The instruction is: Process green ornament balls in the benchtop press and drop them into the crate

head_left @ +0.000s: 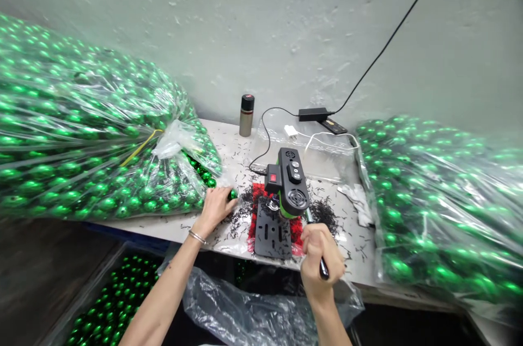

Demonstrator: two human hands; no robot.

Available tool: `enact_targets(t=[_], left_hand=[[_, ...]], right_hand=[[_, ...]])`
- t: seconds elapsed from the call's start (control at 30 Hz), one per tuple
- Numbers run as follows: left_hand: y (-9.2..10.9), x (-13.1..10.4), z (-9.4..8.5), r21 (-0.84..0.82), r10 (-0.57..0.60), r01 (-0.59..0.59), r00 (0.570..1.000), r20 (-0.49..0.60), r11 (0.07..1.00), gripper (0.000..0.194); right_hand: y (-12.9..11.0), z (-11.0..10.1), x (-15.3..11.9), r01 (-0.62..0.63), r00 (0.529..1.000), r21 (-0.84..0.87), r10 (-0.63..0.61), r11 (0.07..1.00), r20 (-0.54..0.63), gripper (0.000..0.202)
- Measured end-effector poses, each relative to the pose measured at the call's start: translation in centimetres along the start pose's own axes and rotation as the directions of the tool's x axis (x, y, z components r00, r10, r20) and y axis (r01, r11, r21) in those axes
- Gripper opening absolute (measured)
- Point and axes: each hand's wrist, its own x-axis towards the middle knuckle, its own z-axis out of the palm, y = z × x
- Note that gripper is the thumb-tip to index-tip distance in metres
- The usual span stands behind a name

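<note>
My left hand [216, 204] is at the mouth of the big plastic bag on the left, with fingers and thumb closed around a shiny green ball [232, 194]. More green balls [207, 176] show in the bag's opening just behind the fingers. Wrapped around the dark grip of a metal lever [323, 268] is my right hand [322, 250]. That lever joins a small black-and-green bench machine [292, 182] with a red switch. Below its head, a slotted black base plate [273, 234] rests on a red mat [254, 229].
Bulging bags of green balls flank the table, a left bag [81, 133] and a right bag [441, 215]. Short black bits [322, 215] litter the tabletop. Behind are a spray can [246, 116], a power adapter [314, 114] and cables. A lower bag [114, 297] holds more balls.
</note>
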Motion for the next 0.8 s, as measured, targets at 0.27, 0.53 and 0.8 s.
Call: enact_targets(t=[0.27, 0.53, 0.8], left_hand=[[3.7, -4.5, -2.2, -0.813, -0.402, 0.498, 0.840, 0.365, 0.302, 0.047], [8.3, -6.0, -1.2, -0.591, -0.214, 0.579, 0.588, 0.780, -0.562, 0.026], [8.8, -6.4, -0.6, -0.440, -0.118, 0.546, 0.526, 0.842, -0.713, 0.029]], right_hand=[[0.0, 0.1, 0.0, -0.025, 0.999, -0.009, 0.025, 1.000, -0.022, 0.033], [0.1, 0.1, -0.1, -0.012, 1.000, -0.012, 0.012, 1.000, -0.012, 0.033], [-0.1, 0.2, -0.1, -0.028, 0.999, 0.004, 0.028, 1.000, -0.017, 0.033]])
